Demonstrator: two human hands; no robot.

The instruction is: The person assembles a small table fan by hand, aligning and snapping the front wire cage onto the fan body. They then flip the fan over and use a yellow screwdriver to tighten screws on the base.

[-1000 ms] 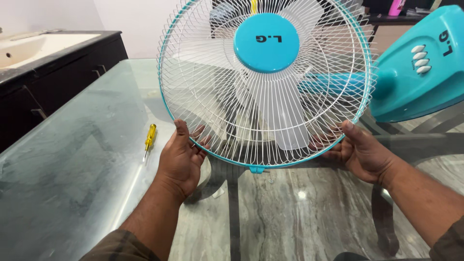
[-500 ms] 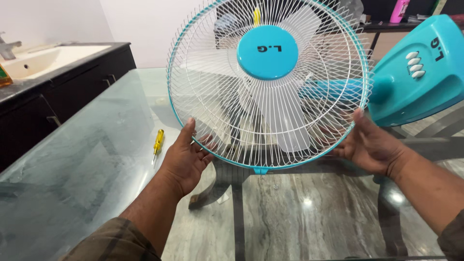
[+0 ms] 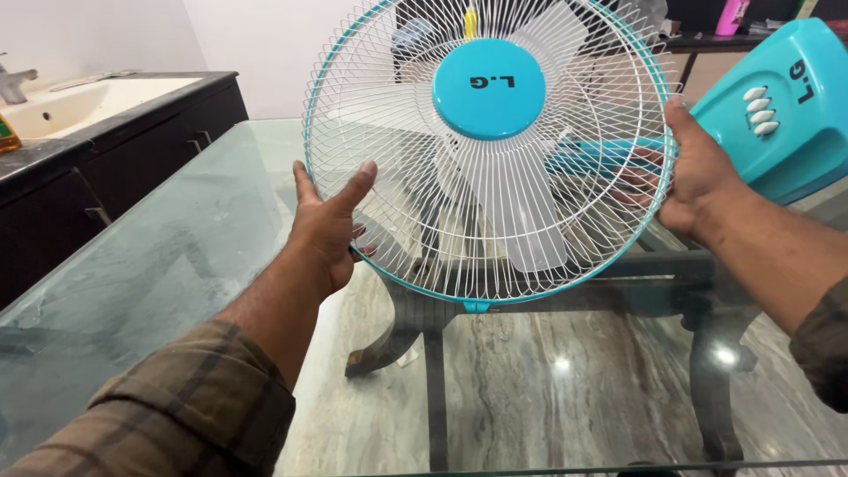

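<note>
White wire fan guard [image 3: 415, 190], edged by a teal rim [image 3: 311, 181], stands upright over the glass table [image 3: 159, 291]. Left hand [image 3: 329, 221] clasps the rim at its left side, thumb across the front wires and fingers curled behind. Right hand [image 3: 693, 172] grips the right edge, fingers wrapped behind the mesh, beside the teal fan base [image 3: 773, 110]. Risk: uneven pressure could bend thin wires, and a slipped grip could drop the guard onto the glass.
</note>
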